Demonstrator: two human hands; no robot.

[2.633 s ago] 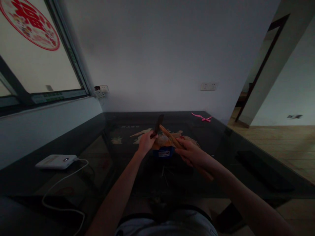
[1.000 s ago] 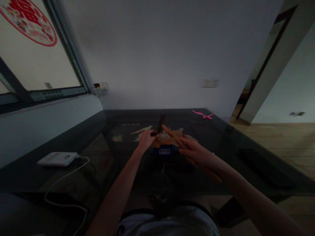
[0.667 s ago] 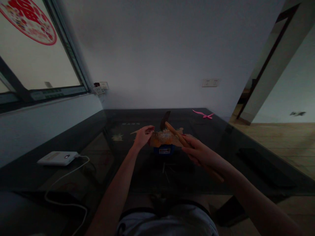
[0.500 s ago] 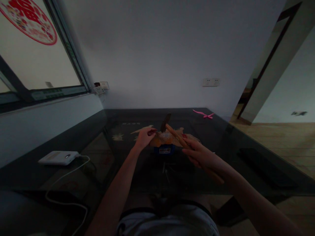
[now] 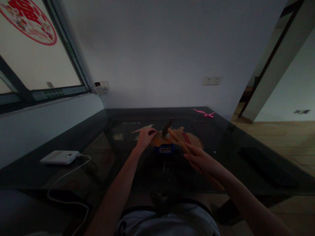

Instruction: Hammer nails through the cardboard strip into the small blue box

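Observation:
My right hand is wrapped round the wooden handle of a hammer, whose dark head is just above or touching a torn, brown, cardboard-like piece. I cannot tell whether they touch. This piece lies across a blue box with a white label. At its left edge my left hand is closed in a pinch; what its fingertips hold is too small and dark to make out. A few thin metal pieces, perhaps nails, lie on the dark table in front of the box.
A white power bank with a white cable lies on the table at left. Behind, to the right, is a pink ribbon. A dark flat object lies near the right edge. Wall sockets are at the back.
The hammer head has come down closer to the brown piece, and my right hand has dropped slightly. My left hand stays pinched in almost the same place.

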